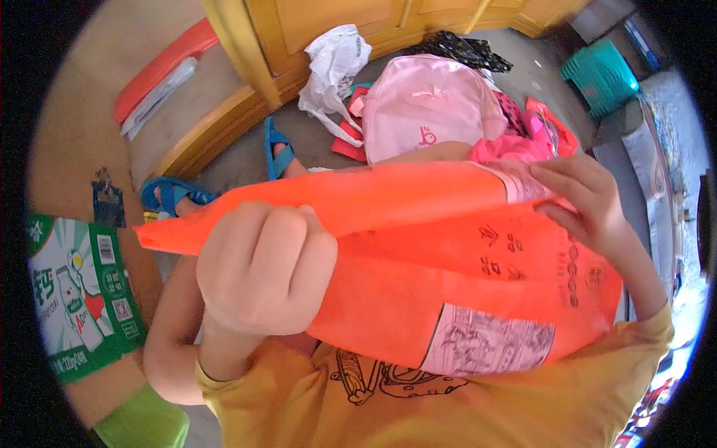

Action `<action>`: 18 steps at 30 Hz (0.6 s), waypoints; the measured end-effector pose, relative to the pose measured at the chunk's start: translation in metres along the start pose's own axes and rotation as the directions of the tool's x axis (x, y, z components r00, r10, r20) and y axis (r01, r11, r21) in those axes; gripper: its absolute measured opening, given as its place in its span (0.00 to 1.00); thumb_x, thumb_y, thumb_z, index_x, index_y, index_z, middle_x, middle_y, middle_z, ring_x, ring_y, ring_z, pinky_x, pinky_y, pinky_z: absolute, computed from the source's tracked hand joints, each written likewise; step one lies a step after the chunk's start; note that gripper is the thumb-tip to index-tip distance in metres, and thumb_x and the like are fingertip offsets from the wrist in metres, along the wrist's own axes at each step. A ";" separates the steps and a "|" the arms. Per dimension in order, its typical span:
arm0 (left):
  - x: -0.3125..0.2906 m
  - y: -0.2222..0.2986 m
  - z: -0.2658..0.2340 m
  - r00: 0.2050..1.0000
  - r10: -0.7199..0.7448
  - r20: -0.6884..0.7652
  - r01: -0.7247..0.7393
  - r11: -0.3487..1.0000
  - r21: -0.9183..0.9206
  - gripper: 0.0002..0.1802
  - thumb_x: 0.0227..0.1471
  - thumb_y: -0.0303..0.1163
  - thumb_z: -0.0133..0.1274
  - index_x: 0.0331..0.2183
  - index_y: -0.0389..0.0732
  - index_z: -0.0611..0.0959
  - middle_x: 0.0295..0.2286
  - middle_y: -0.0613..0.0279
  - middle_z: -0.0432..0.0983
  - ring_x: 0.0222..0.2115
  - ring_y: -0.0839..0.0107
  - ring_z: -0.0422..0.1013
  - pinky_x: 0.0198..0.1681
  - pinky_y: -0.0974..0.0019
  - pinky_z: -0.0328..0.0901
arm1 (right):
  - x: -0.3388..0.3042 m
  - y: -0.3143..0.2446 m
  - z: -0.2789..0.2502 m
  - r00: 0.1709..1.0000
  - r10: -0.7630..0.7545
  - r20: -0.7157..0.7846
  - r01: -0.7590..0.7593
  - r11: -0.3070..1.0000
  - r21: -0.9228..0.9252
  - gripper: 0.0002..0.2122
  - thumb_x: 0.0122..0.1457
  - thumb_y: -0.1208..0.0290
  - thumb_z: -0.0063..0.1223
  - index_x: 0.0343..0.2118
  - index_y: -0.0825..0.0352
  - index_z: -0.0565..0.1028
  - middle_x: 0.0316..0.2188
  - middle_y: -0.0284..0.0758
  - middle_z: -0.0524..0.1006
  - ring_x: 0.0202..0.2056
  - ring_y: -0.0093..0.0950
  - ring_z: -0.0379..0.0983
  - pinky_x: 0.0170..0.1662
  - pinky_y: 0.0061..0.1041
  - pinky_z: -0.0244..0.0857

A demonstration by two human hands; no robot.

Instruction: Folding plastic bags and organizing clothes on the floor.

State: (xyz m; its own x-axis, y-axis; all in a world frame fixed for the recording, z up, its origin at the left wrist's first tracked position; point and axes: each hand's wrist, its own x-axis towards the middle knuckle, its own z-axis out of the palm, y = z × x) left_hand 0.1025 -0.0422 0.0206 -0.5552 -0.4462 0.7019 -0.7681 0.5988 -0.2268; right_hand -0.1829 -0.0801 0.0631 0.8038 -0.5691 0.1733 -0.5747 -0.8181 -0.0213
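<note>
A large bright orange-red bag with dark printing and a pale printed picture panel is stretched across my lap and chest. My left hand is closed in a fist at the bag's upper edge, towards its left end. On the other side, my right hand pinches the upper right edge, thumb below and fingers above. Between the hands the upper edge folds over in a long flap, with a crease beneath it. What the bag holds, if anything, is hidden.
Beyond the bag lie a pink backpack, a white plastic bag and a black plastic bag by a wooden cabinet. Blue slippers are on feet ahead. A green printed carton stands left, a teal basket far right.
</note>
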 end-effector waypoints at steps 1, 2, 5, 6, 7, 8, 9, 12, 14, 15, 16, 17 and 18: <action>0.000 0.003 -0.013 0.999 -0.032 0.021 0.031 0.998 0.046 0.06 0.22 0.17 0.45 0.11 0.36 0.66 0.11 0.63 0.54 0.11 0.72 0.56 0.10 0.75 0.52 | 0.005 -0.004 0.002 1.000 -0.015 -0.009 0.015 1.000 0.006 0.17 0.33 0.72 0.51 0.31 0.69 0.66 0.24 0.37 0.68 0.26 0.32 0.65 0.28 0.25 0.59; -0.002 0.003 -0.011 1.000 -0.025 0.014 0.025 0.999 0.032 0.06 0.22 0.17 0.45 0.11 0.36 0.66 0.11 0.63 0.54 0.11 0.72 0.56 0.10 0.75 0.52 | 0.009 -0.004 0.011 0.995 -0.028 -0.092 0.031 0.999 0.027 0.17 0.33 0.71 0.51 0.31 0.69 0.66 0.24 0.37 0.68 0.26 0.33 0.65 0.27 0.25 0.59; -0.003 0.009 -0.002 0.999 -0.050 -0.004 0.050 0.998 0.026 0.06 0.22 0.17 0.45 0.12 0.36 0.67 0.12 0.62 0.55 0.12 0.71 0.57 0.10 0.75 0.52 | 0.018 -0.014 0.022 0.982 -0.062 -0.178 0.067 0.998 0.022 0.18 0.32 0.71 0.51 0.31 0.70 0.66 0.24 0.37 0.68 0.25 0.31 0.65 0.26 0.23 0.59; -0.003 0.010 -0.002 0.999 -0.045 0.008 0.045 0.999 0.023 0.06 0.23 0.17 0.45 0.13 0.35 0.67 0.12 0.62 0.56 0.12 0.71 0.57 0.10 0.75 0.52 | 0.020 -0.018 0.025 0.973 -0.115 -0.202 0.108 0.993 -0.047 0.18 0.32 0.71 0.51 0.30 0.70 0.66 0.24 0.37 0.68 0.24 0.30 0.65 0.24 0.22 0.60; -0.003 0.010 -0.001 0.999 -0.040 0.020 0.039 0.999 0.020 0.06 0.23 0.17 0.45 0.14 0.35 0.68 0.13 0.61 0.56 0.12 0.71 0.57 0.10 0.75 0.52 | 0.020 -0.020 0.028 0.961 -0.168 -0.220 0.145 0.983 -0.116 0.18 0.31 0.71 0.50 0.30 0.71 0.66 0.24 0.36 0.68 0.23 0.28 0.65 0.23 0.21 0.60; -0.002 0.010 0.000 1.000 -0.025 0.017 0.025 1.000 0.012 0.06 0.23 0.17 0.45 0.14 0.35 0.68 0.13 0.61 0.56 0.12 0.71 0.57 0.10 0.75 0.52 | 0.020 -0.016 0.033 0.941 -0.212 -0.263 0.172 0.971 -0.164 0.16 0.32 0.72 0.48 0.29 0.71 0.66 0.24 0.35 0.67 0.22 0.26 0.65 0.21 0.19 0.60; -0.003 0.010 -0.002 0.998 -0.032 0.062 0.031 0.999 0.022 0.06 0.23 0.18 0.46 0.14 0.35 0.68 0.14 0.62 0.58 0.13 0.70 0.57 0.11 0.75 0.53 | 0.022 -0.017 0.035 0.940 -0.214 -0.267 0.175 0.971 -0.164 0.16 0.32 0.72 0.48 0.29 0.71 0.66 0.24 0.35 0.67 0.22 0.26 0.65 0.21 0.19 0.60; 0.003 0.011 -0.012 0.984 -0.108 0.140 0.111 0.994 -0.017 0.10 0.22 0.21 0.49 0.18 0.34 0.70 0.17 0.60 0.61 0.16 0.68 0.60 0.16 0.71 0.56 | 0.027 -0.022 0.035 0.928 -0.226 -0.297 0.184 0.969 -0.165 0.15 0.31 0.74 0.46 0.27 0.72 0.66 0.23 0.35 0.67 0.21 0.26 0.65 0.21 0.20 0.60; 0.008 0.015 -0.022 0.964 -0.196 0.178 0.206 0.978 -0.038 0.15 0.21 0.22 0.51 0.22 0.34 0.71 0.19 0.58 0.63 0.19 0.65 0.61 0.19 0.68 0.58 | 0.034 -0.030 0.031 0.908 -0.302 -0.292 0.236 0.942 -0.240 0.14 0.30 0.74 0.43 0.26 0.72 0.66 0.23 0.35 0.67 0.22 0.25 0.65 0.21 0.19 0.60; 0.010 0.016 -0.021 0.969 -0.167 0.179 0.189 0.976 -0.112 0.15 0.21 0.24 0.51 0.22 0.35 0.71 0.20 0.60 0.63 0.19 0.67 0.61 0.19 0.68 0.57 | 0.040 -0.036 0.032 0.900 -0.325 -0.290 0.261 0.936 -0.237 0.14 0.30 0.74 0.43 0.26 0.72 0.66 0.23 0.35 0.67 0.22 0.25 0.65 0.21 0.19 0.60; 0.018 0.017 -0.005 0.978 -0.104 0.178 0.143 0.965 -0.222 0.15 0.22 0.26 0.50 0.23 0.36 0.71 0.20 0.61 0.63 0.20 0.68 0.61 0.19 0.69 0.57 | 0.038 -0.032 0.037 0.906 -0.309 -0.288 0.241 0.938 -0.250 0.14 0.29 0.75 0.42 0.26 0.73 0.66 0.22 0.36 0.67 0.22 0.25 0.65 0.20 0.19 0.60; 0.024 0.019 0.011 0.979 -0.092 0.182 0.135 0.962 -0.237 0.15 0.22 0.26 0.50 0.23 0.36 0.71 0.20 0.61 0.63 0.20 0.68 0.61 0.19 0.69 0.57 | 0.036 -0.029 0.042 0.911 -0.296 -0.287 0.223 0.939 -0.261 0.15 0.29 0.75 0.42 0.25 0.73 0.66 0.22 0.36 0.67 0.21 0.25 0.65 0.20 0.19 0.60; 0.028 0.023 0.016 0.982 0.004 0.186 0.031 0.982 -0.185 0.13 0.22 0.28 0.48 0.21 0.36 0.71 0.19 0.63 0.62 0.19 0.70 0.60 0.18 0.71 0.56 | 0.036 -0.030 0.041 0.902 -0.311 -0.300 0.238 0.937 -0.254 0.15 0.29 0.75 0.42 0.25 0.73 0.66 0.22 0.36 0.67 0.21 0.25 0.65 0.20 0.19 0.60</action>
State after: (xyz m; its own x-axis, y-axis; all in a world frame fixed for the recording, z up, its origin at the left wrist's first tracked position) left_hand 0.0641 -0.0515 0.0240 -0.6079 -0.5600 0.5629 -0.7129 0.6971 -0.0764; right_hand -0.1300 -0.0792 0.0292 0.8571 -0.2343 0.4588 -0.3864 -0.8814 0.2718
